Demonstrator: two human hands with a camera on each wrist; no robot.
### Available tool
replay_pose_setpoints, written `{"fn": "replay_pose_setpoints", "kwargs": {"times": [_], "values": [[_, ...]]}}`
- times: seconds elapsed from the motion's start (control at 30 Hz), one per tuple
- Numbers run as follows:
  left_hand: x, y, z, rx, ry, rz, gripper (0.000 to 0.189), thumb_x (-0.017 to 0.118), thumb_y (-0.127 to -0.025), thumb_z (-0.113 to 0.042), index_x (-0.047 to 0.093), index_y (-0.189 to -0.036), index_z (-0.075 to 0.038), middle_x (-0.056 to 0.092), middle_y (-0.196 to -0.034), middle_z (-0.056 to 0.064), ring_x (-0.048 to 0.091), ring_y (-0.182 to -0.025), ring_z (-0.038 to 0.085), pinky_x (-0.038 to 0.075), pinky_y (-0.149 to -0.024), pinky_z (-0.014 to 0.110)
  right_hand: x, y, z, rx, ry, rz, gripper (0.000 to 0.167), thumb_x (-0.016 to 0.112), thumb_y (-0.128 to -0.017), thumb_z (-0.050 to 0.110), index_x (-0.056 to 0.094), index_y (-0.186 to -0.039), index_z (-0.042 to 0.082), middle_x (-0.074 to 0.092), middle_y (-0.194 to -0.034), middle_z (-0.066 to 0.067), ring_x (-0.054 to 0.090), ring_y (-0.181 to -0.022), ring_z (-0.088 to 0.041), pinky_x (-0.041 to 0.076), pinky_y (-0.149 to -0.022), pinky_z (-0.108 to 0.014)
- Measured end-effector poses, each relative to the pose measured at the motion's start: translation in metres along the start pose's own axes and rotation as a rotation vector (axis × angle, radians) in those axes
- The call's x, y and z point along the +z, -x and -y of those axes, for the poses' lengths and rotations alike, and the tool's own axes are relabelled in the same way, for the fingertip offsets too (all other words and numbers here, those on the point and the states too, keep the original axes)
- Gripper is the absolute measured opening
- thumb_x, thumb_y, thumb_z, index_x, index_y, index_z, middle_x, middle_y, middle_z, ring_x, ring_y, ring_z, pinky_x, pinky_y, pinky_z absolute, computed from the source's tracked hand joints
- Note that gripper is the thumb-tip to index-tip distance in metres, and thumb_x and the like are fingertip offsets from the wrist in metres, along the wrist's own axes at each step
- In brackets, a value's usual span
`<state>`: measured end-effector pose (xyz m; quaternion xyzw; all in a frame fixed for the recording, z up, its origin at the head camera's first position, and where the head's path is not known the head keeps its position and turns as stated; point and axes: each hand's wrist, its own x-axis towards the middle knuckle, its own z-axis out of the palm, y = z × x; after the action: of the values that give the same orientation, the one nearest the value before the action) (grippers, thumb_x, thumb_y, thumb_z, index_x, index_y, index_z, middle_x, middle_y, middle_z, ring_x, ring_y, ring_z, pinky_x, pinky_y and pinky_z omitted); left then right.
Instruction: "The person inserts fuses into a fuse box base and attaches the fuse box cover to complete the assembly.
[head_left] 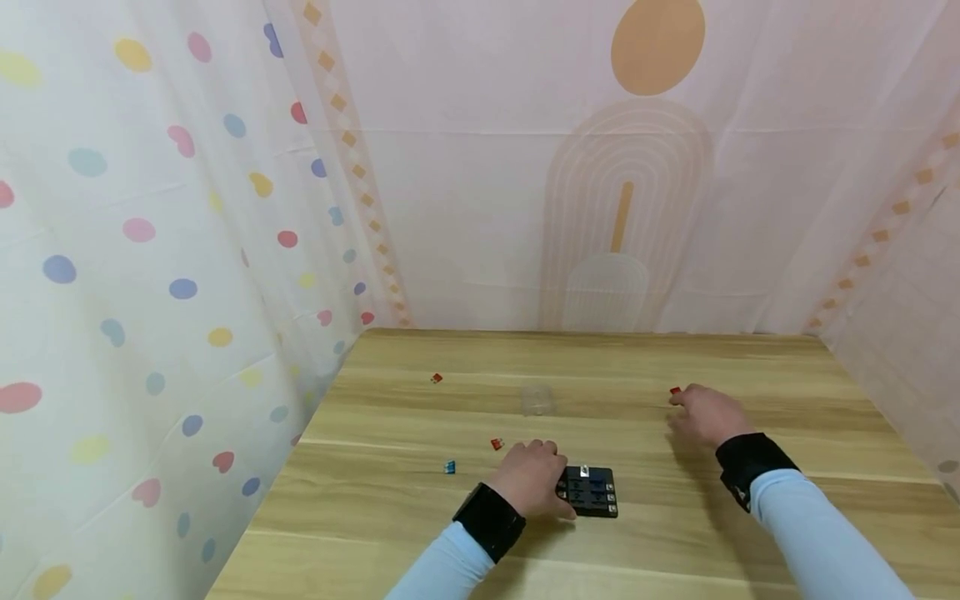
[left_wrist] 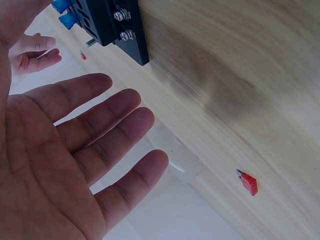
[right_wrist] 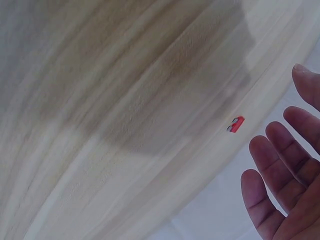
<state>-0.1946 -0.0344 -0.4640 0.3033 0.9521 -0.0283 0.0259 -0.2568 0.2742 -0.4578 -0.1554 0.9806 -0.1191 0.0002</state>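
A black fuse block [head_left: 592, 493] lies on the table, with blue blade fuses [left_wrist: 67, 20] seated in it in the left wrist view. My left hand [head_left: 528, 479] is at the block's left side, its fingers extended and spread. Whether the thumb touches the block is hard to make out. Over to the right, my right hand [head_left: 712, 414] hovers by a red blade fuse [right_wrist: 236, 124]. That fuse lies on the wood, apart from the relaxed fingers in the right wrist view.
Left of the block lie a red fuse [head_left: 497, 444] and a blue fuse [head_left: 450, 467]. Another red fuse [head_left: 437, 378] is farther back. A clear plastic cover [head_left: 537, 401] sits behind the block on the wooden table [head_left: 360, 517]. Patterned curtains [head_left: 465, 208] border the table.
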Motion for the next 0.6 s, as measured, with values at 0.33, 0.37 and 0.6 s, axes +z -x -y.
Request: {"fn": "replay_pose_setpoints", "kwargs": {"times": [0.33,0.37,0.6], "values": [[0.001,0.002,0.001,-0.003,-0.006,-0.008,0.064,0.083,-0.067,-0.063,0.072,-0.107,-0.015,0.064,-0.099,0.0,0.06,-0.089,0.017,0.051,-0.078,0.035,0.003,-0.01,-0.004,0.018,0.004,-0.004,0.035,0.069,-0.09,0.018,0.068,-0.117,-0.004,0.064,-0.112,-0.026,0.061,-0.105,-0.044,0.05,-0.086,-0.053],[0.001,0.003,0.001,-0.003,-0.007,-0.007,0.064,0.083,-0.067,-0.064,0.072,-0.107,-0.015,0.064,-0.099,0.0,0.059,-0.089,0.016,0.05,-0.078,0.035,0.004,-0.011,-0.004,0.019,0.002,-0.009,0.035,0.069,-0.089,0.018,0.068,-0.116,-0.004,0.064,-0.111,-0.025,0.061,-0.104,-0.044,0.05,-0.085,-0.053],[0.004,0.003,0.003,-0.006,-0.003,-0.01,0.064,0.082,-0.067,-0.065,0.072,-0.107,-0.015,0.064,-0.098,-0.001,0.059,-0.088,0.016,0.05,-0.077,0.035,0.009,-0.017,-0.008,0.04,-0.012,-0.012,0.036,0.07,-0.089,0.017,0.068,-0.116,-0.005,0.065,-0.11,-0.024,0.061,-0.104,-0.044,0.05,-0.086,-0.053]]}}
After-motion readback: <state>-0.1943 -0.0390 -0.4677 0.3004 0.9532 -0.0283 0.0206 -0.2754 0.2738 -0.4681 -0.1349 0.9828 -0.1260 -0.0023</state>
